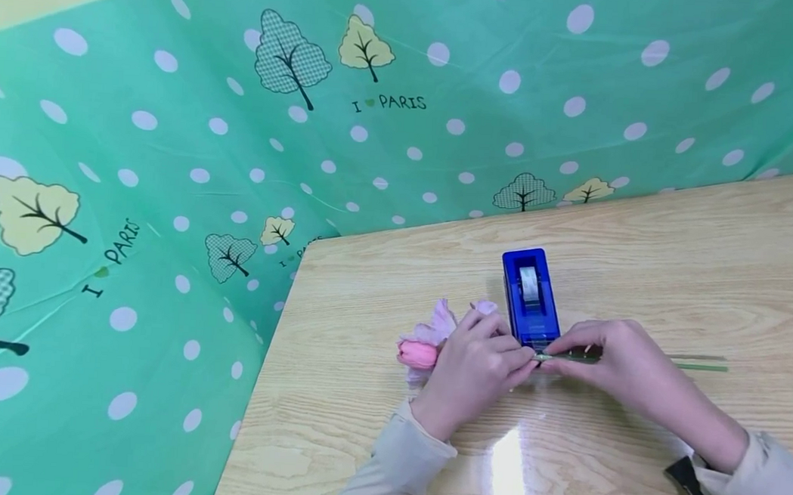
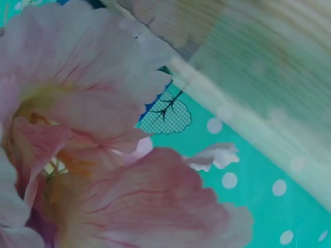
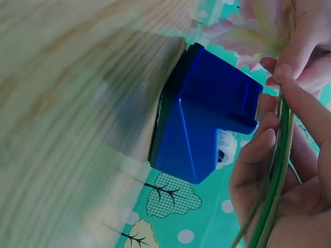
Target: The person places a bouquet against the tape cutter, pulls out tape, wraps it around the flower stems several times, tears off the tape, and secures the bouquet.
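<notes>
Head view: pinches stems (image 3: 280, 165) with left hand (image 1: 481, 366) and right hand (image 1: 624, 364) close together, by the near end of the dispenser (image 1: 536, 322) on the tabletop (image 1: 674, 280), with blossoms (image 1: 420, 353) beside the left hand.

Straight ahead of your left grip (image 1: 481, 362) and right grip (image 1: 624, 364), the blue tape dispenser (image 1: 530, 293) blocks you. Flowers (image 1: 419, 354) crowd your left; stems (image 1: 703, 367) jut out rightward. You can pass over the surface (image 1: 709, 259) right of the dispenser, up to the dotted cloth (image 1: 415, 173).
</notes>
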The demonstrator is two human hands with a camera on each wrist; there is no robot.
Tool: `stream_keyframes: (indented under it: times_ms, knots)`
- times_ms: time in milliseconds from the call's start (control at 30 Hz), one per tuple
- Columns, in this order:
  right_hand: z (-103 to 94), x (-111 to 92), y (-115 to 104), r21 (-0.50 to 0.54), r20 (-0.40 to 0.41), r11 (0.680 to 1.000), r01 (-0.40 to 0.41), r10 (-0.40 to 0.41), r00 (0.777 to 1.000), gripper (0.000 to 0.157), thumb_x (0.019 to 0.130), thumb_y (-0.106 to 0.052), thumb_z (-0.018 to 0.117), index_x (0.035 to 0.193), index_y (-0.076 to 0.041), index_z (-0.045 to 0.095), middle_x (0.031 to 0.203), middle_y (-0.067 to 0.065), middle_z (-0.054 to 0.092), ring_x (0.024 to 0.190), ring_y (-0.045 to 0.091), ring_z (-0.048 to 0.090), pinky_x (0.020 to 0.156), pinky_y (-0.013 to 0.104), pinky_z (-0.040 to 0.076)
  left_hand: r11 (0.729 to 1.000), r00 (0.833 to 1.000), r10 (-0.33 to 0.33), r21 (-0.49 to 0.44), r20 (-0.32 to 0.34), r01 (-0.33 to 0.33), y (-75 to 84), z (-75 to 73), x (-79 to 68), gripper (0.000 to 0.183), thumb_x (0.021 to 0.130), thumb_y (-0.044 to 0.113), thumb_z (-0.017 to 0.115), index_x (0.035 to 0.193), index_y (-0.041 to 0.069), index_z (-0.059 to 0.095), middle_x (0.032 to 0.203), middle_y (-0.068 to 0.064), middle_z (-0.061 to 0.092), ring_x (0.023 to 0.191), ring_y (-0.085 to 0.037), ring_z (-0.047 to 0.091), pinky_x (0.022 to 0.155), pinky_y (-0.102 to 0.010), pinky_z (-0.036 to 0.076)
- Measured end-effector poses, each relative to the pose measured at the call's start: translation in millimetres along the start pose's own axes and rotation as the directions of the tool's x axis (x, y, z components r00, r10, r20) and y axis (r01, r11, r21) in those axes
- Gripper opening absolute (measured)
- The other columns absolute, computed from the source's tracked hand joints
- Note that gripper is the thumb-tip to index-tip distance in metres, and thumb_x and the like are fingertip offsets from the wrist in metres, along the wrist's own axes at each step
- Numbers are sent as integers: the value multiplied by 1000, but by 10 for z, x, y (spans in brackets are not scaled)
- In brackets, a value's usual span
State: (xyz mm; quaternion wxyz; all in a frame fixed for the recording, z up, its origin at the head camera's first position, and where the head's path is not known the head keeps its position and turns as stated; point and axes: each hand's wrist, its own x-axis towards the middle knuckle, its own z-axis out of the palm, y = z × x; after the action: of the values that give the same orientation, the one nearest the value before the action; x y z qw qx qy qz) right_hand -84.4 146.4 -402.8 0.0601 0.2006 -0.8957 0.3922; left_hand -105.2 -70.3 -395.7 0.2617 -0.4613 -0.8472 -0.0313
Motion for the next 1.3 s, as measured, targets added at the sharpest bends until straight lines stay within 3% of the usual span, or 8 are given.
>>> stream_keyframes:
  times_ms: [133,267,467,667,933,1100,1200,1300]
  knots:
    - [-21,3,-5,-3,30,1000,-25,26,999,17,80,-31,82,90,-18,78,89,-5,76,75,7,67,68,26,55,991,995,84,114,-59,-77,-15,11,-13,13,92,31,69,89,29,81,84,18,74,84,-7,56,84,-25,41]
    - [-52,-1,12,29,96,999,-27,24,995,15,87,-33,77,93,-19,78,90,-8,75,76,-1,63,67,25,54,976,989,130,182,-72,-115,-18,1,-14,17,94,30,65,87,29,80,83,19,74,83,-7,58,84,-27,42]
    - [-58,-3,51,98,123,995,12,-24,992,7,90,-24,73,95,-21,78,92,-12,74,84,-2,65,70,25,56,961,982,169,237,-86,-145,-19,-25,-19,20,96,29,63,83,28,78,79,19,72,80,-7,59,86,-28,44]
    - [-69,-9,49,106,104,994,24,-35,994,5,87,-21,76,92,-21,79,87,-15,72,77,-3,62,66,23,54,948,975,199,271,-100,-166,-7,-20,-18,18,95,28,64,83,27,77,78,18,72,81,-9,61,88,-29,46]
    - [-85,-13,42,98,77,994,54,-62,995,5,84,-19,79,88,-22,79,82,-18,71,71,-5,59,60,21,52,951,972,199,264,-126,-160,17,-34,-6,17,94,27,64,86,24,79,79,15,74,81,-9,62,84,-28,46]
    - [-75,-20,29,68,31,993,94,-96,995,8,81,-19,82,85,-25,79,78,-21,69,66,-6,57,57,19,49,956,972,179,261,-155,-134,35,-26,-5,16,91,28,66,84,24,80,76,14,73,79,-9,60,83,-28,46]
    - [-74,-20,27,44,16,993,114,-114,993,10,79,-18,83,84,-26,79,78,-22,68,66,-7,57,56,19,48,975,986,92,212,-140,-61,59,-28,-5,17,90,32,67,81,24,79,74,13,73,77,-9,58,80,-27,43]
    - [-75,-20,28,21,5,992,122,-122,993,13,78,-17,84,82,-27,78,77,-23,67,66,-8,56,56,19,48,985,996,-27,167,-80,41,90,-42,-5,21,88,40,70,78,24,78,74,13,72,79,-9,56,78,-27,40]
